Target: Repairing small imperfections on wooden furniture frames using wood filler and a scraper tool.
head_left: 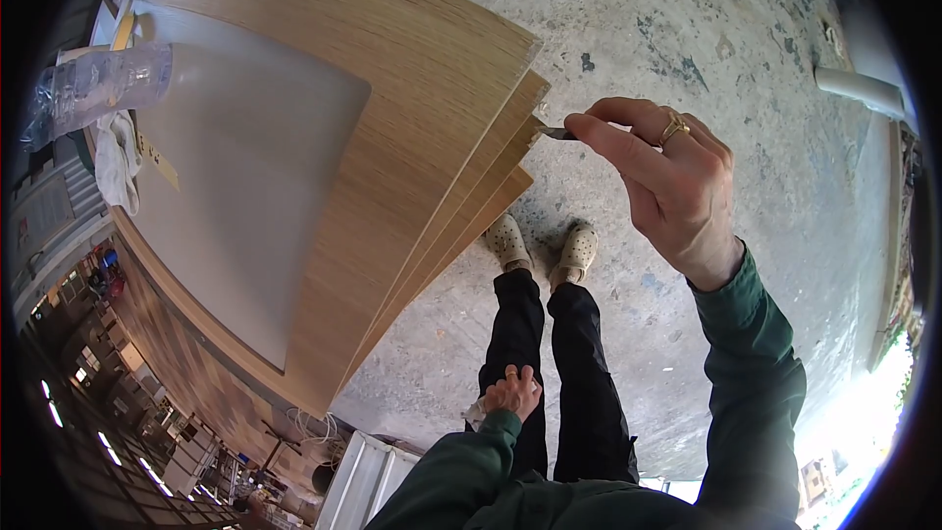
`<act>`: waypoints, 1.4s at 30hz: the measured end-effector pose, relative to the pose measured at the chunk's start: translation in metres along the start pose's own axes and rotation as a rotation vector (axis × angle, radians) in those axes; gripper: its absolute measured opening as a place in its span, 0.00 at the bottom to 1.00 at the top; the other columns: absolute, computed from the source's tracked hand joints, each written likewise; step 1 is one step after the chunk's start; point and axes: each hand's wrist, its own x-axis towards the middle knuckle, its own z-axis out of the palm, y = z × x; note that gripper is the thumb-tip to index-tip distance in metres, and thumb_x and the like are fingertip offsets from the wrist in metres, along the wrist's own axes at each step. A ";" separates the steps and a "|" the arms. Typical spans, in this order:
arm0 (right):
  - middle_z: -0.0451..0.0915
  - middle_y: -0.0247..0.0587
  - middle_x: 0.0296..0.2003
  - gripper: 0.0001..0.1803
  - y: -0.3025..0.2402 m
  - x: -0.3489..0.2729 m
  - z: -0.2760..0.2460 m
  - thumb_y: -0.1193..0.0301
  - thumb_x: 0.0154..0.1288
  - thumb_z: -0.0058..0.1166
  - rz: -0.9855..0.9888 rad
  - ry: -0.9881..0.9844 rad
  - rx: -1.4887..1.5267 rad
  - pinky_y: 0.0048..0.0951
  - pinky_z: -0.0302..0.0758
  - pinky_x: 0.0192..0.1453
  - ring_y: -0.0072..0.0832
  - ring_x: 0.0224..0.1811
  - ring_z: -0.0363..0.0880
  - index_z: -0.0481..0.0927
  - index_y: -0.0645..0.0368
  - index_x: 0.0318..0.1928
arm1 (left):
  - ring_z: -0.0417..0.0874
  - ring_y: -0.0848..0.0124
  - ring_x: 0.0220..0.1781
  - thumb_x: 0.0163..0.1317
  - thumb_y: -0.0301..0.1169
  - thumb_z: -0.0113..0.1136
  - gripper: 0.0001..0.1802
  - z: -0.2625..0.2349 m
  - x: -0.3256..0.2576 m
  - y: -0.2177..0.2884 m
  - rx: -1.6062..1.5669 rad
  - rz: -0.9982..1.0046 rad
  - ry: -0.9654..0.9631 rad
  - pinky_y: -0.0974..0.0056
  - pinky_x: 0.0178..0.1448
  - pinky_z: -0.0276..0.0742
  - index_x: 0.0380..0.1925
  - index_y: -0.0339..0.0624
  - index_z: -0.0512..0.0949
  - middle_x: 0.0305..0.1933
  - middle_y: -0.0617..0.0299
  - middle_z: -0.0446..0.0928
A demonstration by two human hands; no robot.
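Note:
My right hand [679, 169] is raised beside the corner of a stack of wood-grain panels. Its thumb and index finger pinch a small dark blade-like piece [557, 133], whose tip is at or very near the edge of a lower panel [518, 144]. The top panel [432, 49] has a large pale grey inset [245, 137]. Low in front of my thigh, my left hand [514, 393] is closed, with a whitish crumpled thing [476, 415] showing at its side. Most of that thing is hidden, so I cannot tell what it is.
A clear plastic bottle [108, 83] and a white cloth [119, 159] are at the stack's left side. Under me is a stained concrete floor [677, 29]. A white pipe [862, 90] juts in at the right, and white metal profiles [368, 481] are at the lower left.

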 end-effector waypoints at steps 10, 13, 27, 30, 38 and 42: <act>0.80 0.33 0.32 0.21 -0.009 -0.005 0.003 0.84 0.44 0.52 -0.040 0.046 -0.061 0.28 0.68 0.28 0.26 0.24 0.73 0.82 0.54 0.41 | 0.75 0.60 0.16 0.49 0.40 0.58 0.13 0.001 0.000 0.001 0.008 -0.006 0.007 0.57 0.17 0.70 0.30 0.50 0.66 0.27 0.58 0.70; 0.80 0.32 0.33 0.20 -0.012 -0.007 0.003 0.82 0.44 0.54 -0.053 0.048 -0.088 0.27 0.68 0.28 0.25 0.25 0.73 0.82 0.54 0.41 | 0.76 0.60 0.16 0.49 0.40 0.58 0.13 0.001 0.000 0.001 0.020 -0.003 0.023 0.57 0.17 0.69 0.30 0.50 0.66 0.28 0.58 0.70; 0.80 0.33 0.32 0.19 -0.014 -0.013 -0.002 0.83 0.43 0.55 -0.020 -0.009 -0.029 0.26 0.69 0.29 0.26 0.25 0.74 0.83 0.54 0.39 | 0.76 0.60 0.15 0.50 0.39 0.58 0.13 -0.002 0.000 0.000 0.019 0.028 0.016 0.57 0.16 0.71 0.30 0.49 0.66 0.27 0.57 0.69; 0.79 0.27 0.31 0.22 -0.005 -0.015 0.007 0.82 0.45 0.51 0.029 0.111 -0.030 0.27 0.70 0.28 0.23 0.26 0.73 0.82 0.48 0.42 | 0.75 0.61 0.15 0.50 0.40 0.57 0.13 -0.001 0.000 -0.001 0.017 0.015 -0.002 0.57 0.17 0.70 0.30 0.50 0.66 0.27 0.58 0.69; 0.79 0.31 0.34 0.25 -0.008 -0.016 0.015 0.82 0.40 0.54 -0.010 0.122 -0.094 0.27 0.70 0.29 0.26 0.27 0.72 0.83 0.50 0.43 | 0.76 0.61 0.14 0.50 0.39 0.58 0.13 -0.002 0.001 -0.002 0.024 0.034 0.019 0.59 0.14 0.71 0.28 0.48 0.67 0.27 0.57 0.70; 0.79 0.35 0.33 0.24 -0.011 -0.020 0.015 0.82 0.38 0.56 -0.027 0.118 -0.058 0.27 0.69 0.28 0.28 0.24 0.70 0.83 0.54 0.42 | 0.76 0.61 0.14 0.50 0.39 0.58 0.13 -0.002 0.002 -0.003 0.020 0.030 0.031 0.58 0.15 0.71 0.28 0.48 0.67 0.27 0.56 0.70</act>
